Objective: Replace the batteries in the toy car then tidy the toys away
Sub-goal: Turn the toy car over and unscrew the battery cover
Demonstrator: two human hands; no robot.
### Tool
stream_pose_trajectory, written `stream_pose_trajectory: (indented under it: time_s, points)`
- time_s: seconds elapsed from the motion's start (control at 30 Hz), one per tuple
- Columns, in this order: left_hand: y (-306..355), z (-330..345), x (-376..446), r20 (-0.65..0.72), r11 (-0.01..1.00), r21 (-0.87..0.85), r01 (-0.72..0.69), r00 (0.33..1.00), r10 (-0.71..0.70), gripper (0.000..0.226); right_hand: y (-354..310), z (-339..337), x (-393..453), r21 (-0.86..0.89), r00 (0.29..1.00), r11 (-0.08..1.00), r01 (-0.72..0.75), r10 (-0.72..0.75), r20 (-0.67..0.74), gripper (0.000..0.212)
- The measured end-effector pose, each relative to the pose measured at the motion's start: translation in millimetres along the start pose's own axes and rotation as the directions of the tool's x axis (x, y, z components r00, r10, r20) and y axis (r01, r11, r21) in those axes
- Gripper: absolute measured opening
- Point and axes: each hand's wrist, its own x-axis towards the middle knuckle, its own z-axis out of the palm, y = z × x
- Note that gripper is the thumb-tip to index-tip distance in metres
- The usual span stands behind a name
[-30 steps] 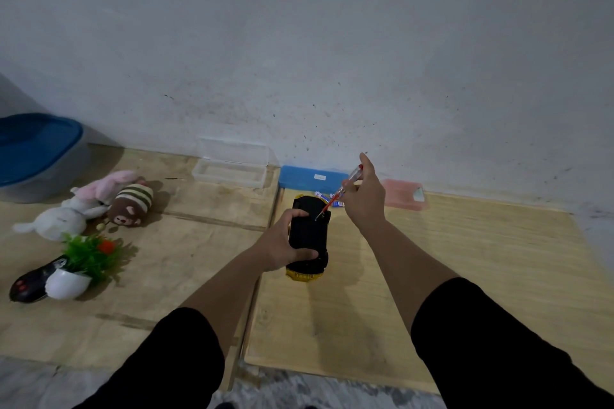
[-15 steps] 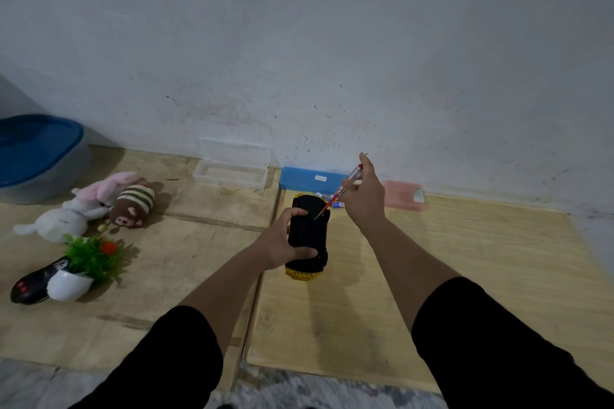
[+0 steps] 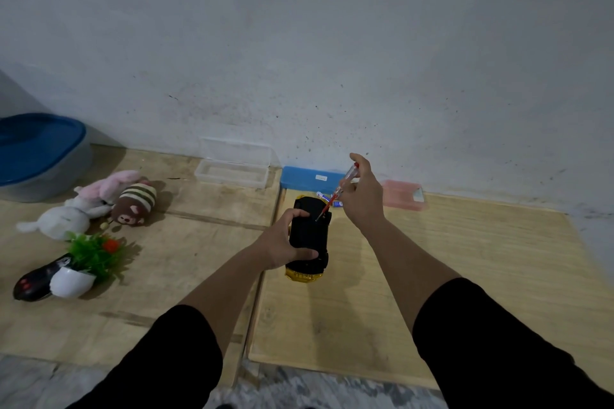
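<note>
- Still upside down on the wooden board point(image 3: 465, 276) near its far edge, the toy car point(image 3: 309, 236) is clasped by the left hand point(image 3: 282, 244).
- Right hand point(image 3: 362, 199) pinches the screwdriver point(image 3: 335, 192), tip on the underside, unmoved; the battery cover is probably still being unscrewed.

Both arms extended, black sleeves. Left hand point(image 3: 282, 244) grips upturned black-and-yellow plastic toy car point(image 3: 309, 239); right hand point(image 3: 362, 197) pinches red-handled screwdriver point(image 3: 334, 197), tip angled down onto car.
</note>
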Motion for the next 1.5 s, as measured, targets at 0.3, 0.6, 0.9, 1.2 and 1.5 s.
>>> stream_pose_trajectory:
  time_s: [0.3, 0.6, 0.9, 1.2, 1.5]
  points:
    - [-3, 0, 0, -0.043, 0.997, -0.063, 0.054, 0.997, -0.056, 0.074, -15, -3, -10, -0.056, 0.937, 0.962, 0.267, -0.246, 0.248, 0.028]
    - [4, 7, -6, -0.023, 0.991, -0.125, 0.039, 0.999, -0.043, 0.062, -25, 1, -11, 0.115, 0.952, 0.972, 0.207, -0.227, 0.204, 0.027]
    - [11, 5, -8, -0.04, 0.972, -0.232, 0.032, 0.998, -0.042, 0.066, -39, -6, -12, 0.092, 0.938, 0.975, 0.204, -0.221, 0.267, 0.016]
    - [12, 6, -12, -0.054, 0.962, -0.269, 0.048, 0.996, -0.065, 0.067, -42, -4, -11, 0.079, 0.945, 0.97, 0.23, -0.242, 0.22, 0.016]
    - [12, 6, -19, -0.072, 0.957, -0.28, 0.069, 0.993, -0.093, 0.067, -40, -3, -17, 0.083, 0.942, 0.962, 0.261, -0.273, 0.195, 0.023]
